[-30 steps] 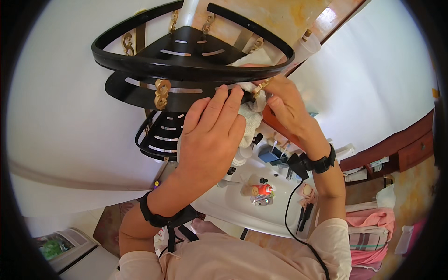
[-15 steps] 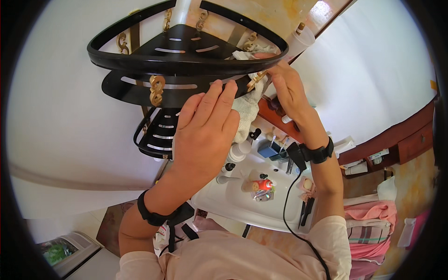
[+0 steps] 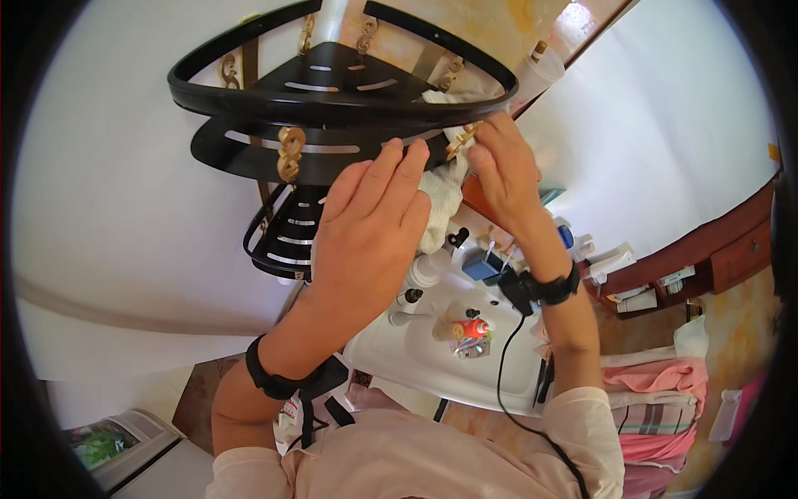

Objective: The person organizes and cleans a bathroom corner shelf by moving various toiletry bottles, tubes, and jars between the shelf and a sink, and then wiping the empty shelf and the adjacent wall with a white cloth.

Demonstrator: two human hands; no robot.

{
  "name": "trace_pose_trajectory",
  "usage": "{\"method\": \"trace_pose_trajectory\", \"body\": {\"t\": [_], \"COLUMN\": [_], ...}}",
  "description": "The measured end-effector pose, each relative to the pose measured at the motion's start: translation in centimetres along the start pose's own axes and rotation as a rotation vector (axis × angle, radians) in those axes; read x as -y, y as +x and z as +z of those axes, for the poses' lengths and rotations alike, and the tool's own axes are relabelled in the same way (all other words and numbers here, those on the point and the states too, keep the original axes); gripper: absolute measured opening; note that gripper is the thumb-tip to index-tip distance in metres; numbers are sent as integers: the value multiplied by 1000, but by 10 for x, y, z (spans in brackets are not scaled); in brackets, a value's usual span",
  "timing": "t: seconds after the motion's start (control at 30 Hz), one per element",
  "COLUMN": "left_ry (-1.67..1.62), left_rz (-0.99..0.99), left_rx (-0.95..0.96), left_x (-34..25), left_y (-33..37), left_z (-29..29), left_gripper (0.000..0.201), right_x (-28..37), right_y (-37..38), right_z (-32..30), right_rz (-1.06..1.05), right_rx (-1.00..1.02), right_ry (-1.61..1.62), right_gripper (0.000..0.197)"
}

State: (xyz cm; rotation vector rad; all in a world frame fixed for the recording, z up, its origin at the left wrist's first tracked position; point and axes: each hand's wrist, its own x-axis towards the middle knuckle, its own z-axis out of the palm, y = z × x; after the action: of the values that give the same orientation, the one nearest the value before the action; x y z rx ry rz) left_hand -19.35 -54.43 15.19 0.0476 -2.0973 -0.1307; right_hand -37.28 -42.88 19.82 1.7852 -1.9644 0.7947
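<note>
A black corner shelf rack (image 3: 332, 112) with gold scroll ornaments hangs in front of me. My left hand (image 3: 366, 229) lies across the front of its second tier, fingertips at the slotted edge. A whitish cloth (image 3: 446, 195) hangs bunched beneath that palm and runs up to the rack's right end. My right hand (image 3: 509, 166) is closed at that end, by the upper rim and a gold ornament, with its fingers bent over the cloth. The rim hides some of those fingertips, and the left thumb is out of sight.
Below is a white sink (image 3: 391, 349) holding a red-capped bottle (image 3: 474, 328). A blue toothbrush holder (image 3: 484, 264) and white jars (image 3: 430, 270) stand behind it. Pink towels (image 3: 657, 399) hang at right, near a red-brown shelf (image 3: 731, 270). A black cable (image 3: 505, 374) runs from my right wrist.
My right hand has drawn slightly down and left, and less cloth shows above the tier. The rack sits a little farther right in view. My left hand stays at the tier.
</note>
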Motion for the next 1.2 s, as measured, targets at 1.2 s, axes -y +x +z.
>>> {"method": "trace_pose_trajectory", "body": {"t": [1.2], "left_ry": [-137], "left_rz": [94], "left_rx": [-194], "left_x": [-3], "left_y": [42], "left_z": [-52], "left_gripper": [39], "right_x": [42], "right_y": [-19], "right_z": [-87], "right_rz": [337], "right_rx": [-518], "right_ry": [832], "right_gripper": [48]}}
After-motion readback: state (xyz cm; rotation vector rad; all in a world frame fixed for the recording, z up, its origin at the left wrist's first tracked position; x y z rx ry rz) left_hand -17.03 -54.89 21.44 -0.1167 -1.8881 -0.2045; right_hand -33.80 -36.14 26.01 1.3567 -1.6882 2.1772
